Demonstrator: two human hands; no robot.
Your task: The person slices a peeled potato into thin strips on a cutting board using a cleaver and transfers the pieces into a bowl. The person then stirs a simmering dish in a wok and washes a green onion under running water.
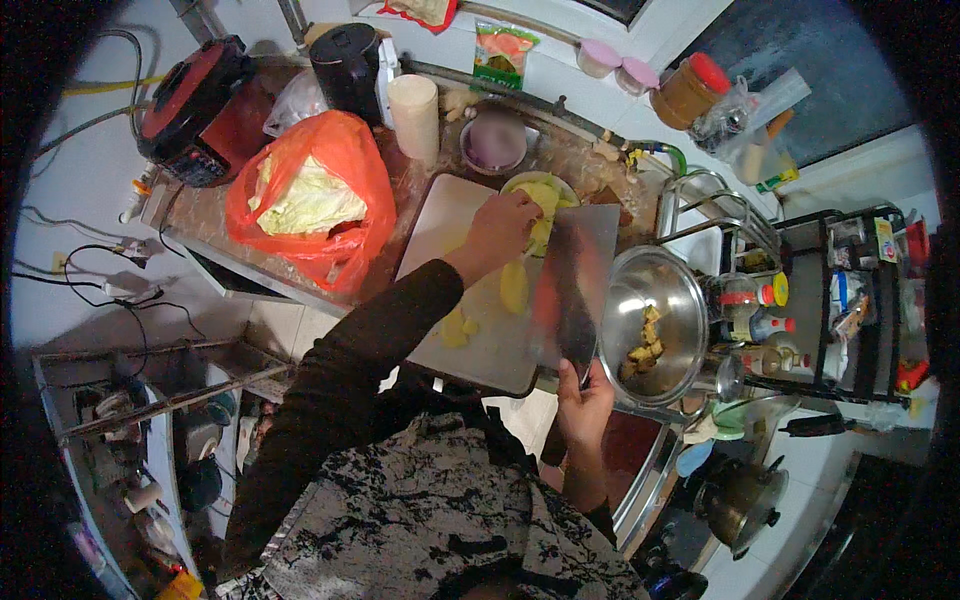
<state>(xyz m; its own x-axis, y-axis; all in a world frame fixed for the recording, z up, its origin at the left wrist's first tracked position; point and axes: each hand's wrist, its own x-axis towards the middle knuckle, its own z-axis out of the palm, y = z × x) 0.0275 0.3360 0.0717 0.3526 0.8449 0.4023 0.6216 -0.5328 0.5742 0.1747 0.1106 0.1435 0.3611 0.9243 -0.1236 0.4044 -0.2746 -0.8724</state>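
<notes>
My left hand (501,229) reaches over the far part of a cutting board (450,210), its bent fingers touching pale yellow-green pieces of food in a bowl (566,191). Whether those fingers grip a piece cannot be told. My right hand (586,397) is closed on the near end of a broad cleaver (574,277), the handle hidden in it. The wide blade lies tilted over the board's right side, reflecting red. A yellow slice (514,287) and smaller yellow bits (454,328) rest on the board.
Right of the cleaver stands a steel basin (694,322) with brownish chunks (646,341). A red plastic bag (375,180) holding cabbage (311,201) is left of the board. Behind are a beige cylindrical container (415,112) and a purplish bowl (493,142). Bottles (742,298) and a metal rack (731,225) stand farther right.
</notes>
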